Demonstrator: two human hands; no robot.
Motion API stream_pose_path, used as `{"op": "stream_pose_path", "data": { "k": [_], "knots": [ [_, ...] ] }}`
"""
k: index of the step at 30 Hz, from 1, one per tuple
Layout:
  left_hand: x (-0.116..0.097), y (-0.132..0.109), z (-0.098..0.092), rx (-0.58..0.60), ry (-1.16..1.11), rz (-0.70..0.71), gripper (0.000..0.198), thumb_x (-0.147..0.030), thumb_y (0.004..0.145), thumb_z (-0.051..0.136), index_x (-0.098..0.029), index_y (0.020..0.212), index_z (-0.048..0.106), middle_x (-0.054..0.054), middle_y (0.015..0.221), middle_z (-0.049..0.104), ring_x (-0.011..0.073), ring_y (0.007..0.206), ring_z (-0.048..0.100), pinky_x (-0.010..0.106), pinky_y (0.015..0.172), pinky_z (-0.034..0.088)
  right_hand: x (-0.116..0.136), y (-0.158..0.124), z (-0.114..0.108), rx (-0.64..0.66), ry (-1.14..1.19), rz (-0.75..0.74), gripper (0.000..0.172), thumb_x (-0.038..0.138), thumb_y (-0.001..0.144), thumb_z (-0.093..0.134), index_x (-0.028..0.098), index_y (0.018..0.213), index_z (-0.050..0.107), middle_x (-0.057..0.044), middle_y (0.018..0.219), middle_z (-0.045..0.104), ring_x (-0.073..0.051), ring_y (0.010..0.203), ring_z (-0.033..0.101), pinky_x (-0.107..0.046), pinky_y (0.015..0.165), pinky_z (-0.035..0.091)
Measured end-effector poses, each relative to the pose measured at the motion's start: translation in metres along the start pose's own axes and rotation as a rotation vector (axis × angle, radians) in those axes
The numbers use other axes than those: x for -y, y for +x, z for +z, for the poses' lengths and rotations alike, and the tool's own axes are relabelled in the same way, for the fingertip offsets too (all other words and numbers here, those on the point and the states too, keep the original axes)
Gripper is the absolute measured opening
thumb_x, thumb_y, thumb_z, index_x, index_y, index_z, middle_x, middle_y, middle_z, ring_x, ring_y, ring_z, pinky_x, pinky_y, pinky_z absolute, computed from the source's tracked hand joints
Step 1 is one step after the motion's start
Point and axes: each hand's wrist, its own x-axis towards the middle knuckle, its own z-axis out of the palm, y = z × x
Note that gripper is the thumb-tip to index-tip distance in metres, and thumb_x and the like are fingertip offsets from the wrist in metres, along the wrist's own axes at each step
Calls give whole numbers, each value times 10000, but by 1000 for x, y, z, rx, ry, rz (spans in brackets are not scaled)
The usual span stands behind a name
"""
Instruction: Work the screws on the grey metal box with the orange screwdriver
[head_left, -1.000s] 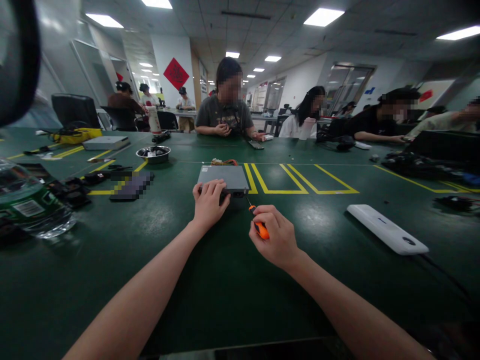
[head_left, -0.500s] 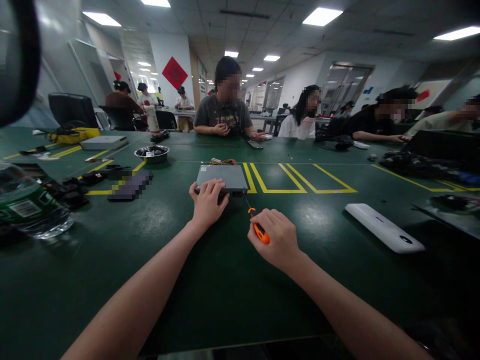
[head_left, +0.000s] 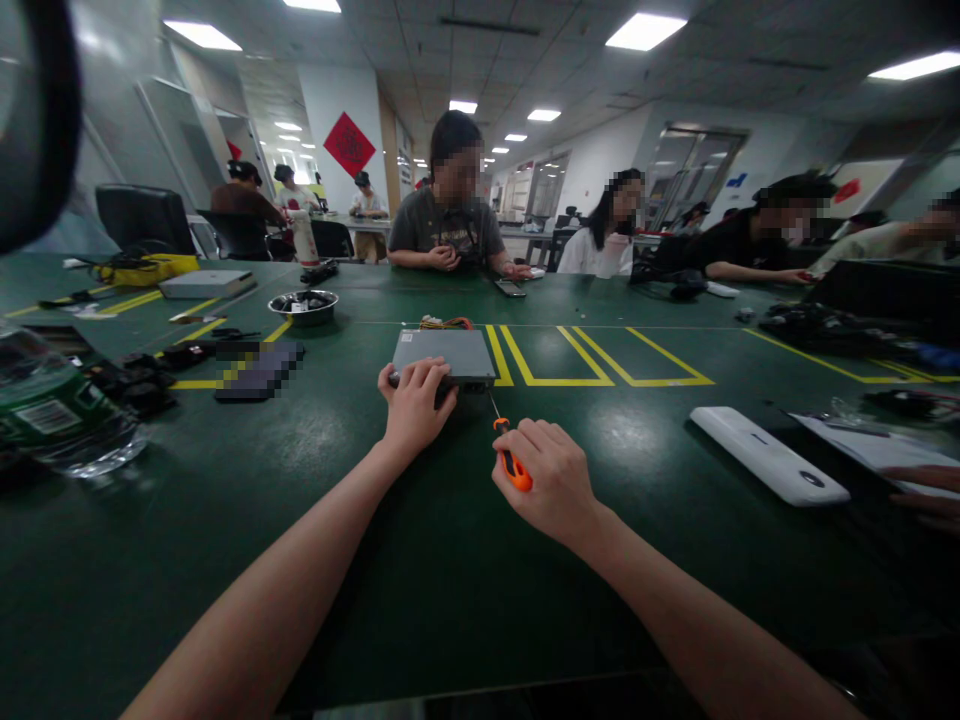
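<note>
A flat grey metal power supply unit (head_left: 461, 350) lies on the green table, with coloured wires (head_left: 446, 323) bunched behind its far edge. My left hand (head_left: 416, 400) grips its near left part, fingers on top and thumb at the front side. My right hand (head_left: 544, 475) is wrapped round the orange and black handle of a screwdriver (head_left: 517, 470). The thin shaft points up and forward to the unit's near right corner. Whether the tip touches a screw there is too small to tell.
A metal bowl (head_left: 304, 308) with small dark parts stands far left, beyond a blurred dark phone-like slab (head_left: 261, 372). A water bottle (head_left: 56, 410) is at left. On the right lie a white oblong device (head_left: 769, 455) and papers (head_left: 885, 445) near another person's hand (head_left: 926, 490). People sit across.
My right hand and the screwdriver have shifted slightly left, and the handle has turned a little. At the right edge, another person's hand and white papers have come into view. My left hand stays put.
</note>
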Motion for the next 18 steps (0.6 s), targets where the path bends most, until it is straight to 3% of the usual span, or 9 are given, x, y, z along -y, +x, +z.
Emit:
{"op": "stream_pose_path", "data": {
  "k": [6,13,18],
  "knots": [
    [1,0,1,-7,-11,-2,232,-314,817,500,-289,1047,518,32,1175,574,244,1107,469,513,1014,97,-1,3,-1,0,15,-2,88,219,760,500,174,781,572,-24,718,517,-141,667,443,-284,628,354],
    [2,-1,3,5,-8,-13,238,-314,813,510,-289,1050,509,32,1189,565,244,1117,458,522,1003,123,-2,0,-3,-115,48,-76,96,231,755,510,171,750,584,-11,660,516,-133,625,425,-284,601,344],
    [0,0,2,8,-14,-26,244,-311,810,508,-289,1054,515,34,1189,561,249,1117,454,524,1003,133,1,1,3,-73,65,-97,96,225,767,507,174,768,587,-15,674,530,-136,644,445,-286,620,357]
  ]
}}
